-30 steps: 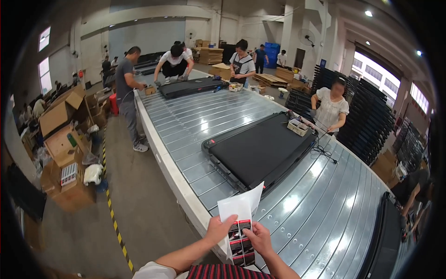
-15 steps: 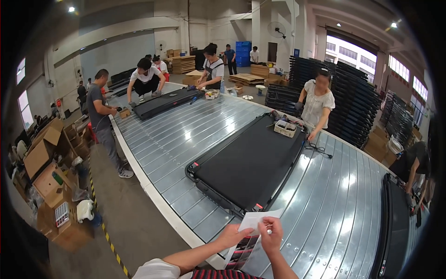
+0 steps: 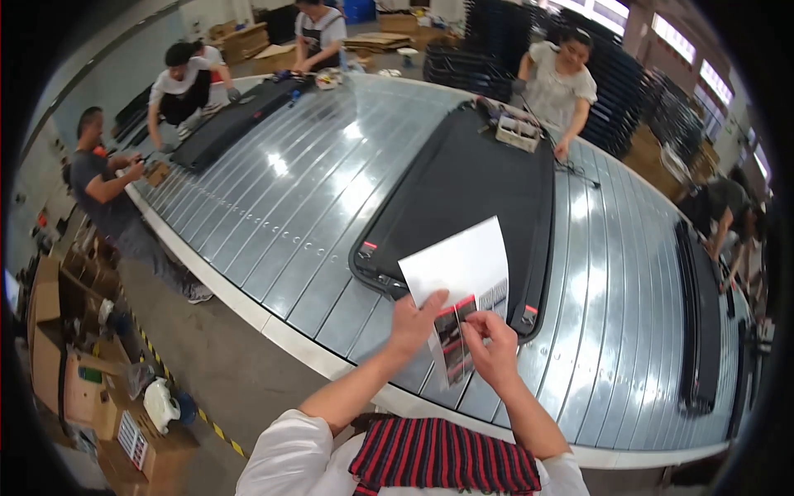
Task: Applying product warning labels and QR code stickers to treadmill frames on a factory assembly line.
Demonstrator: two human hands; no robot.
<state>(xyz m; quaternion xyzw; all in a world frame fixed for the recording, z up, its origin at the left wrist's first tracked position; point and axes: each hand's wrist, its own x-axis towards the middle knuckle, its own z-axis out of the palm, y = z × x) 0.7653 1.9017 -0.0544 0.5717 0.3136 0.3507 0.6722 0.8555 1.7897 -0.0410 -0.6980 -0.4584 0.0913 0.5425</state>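
A printed sheet of paper (image 3: 459, 263), white at the top with dark and red pictures lower down, is held up in front of me. My left hand (image 3: 412, 324) grips its left edge, the thumb lying over the front. The fingers of my right hand (image 3: 495, 347) are closed in a pinch at the sheet's lower right part. Beyond the paper lies a large flat black panel (image 3: 471, 186) with a raised rim and red tags at its near corners. The sheet hides part of its near end.
The panel rests on a ribbed metal table (image 3: 331, 182). A white parts tray (image 3: 518, 132) sits at the panel's far end, near a co-worker (image 3: 562, 91) and a black cable. Several people work around more black panels. Cardboard boxes (image 3: 91, 388) stand at left.
The view has tilted down and shifted. The sheet is raised higher and spread flatter, showing more of its printed face. Both hands stay on it.
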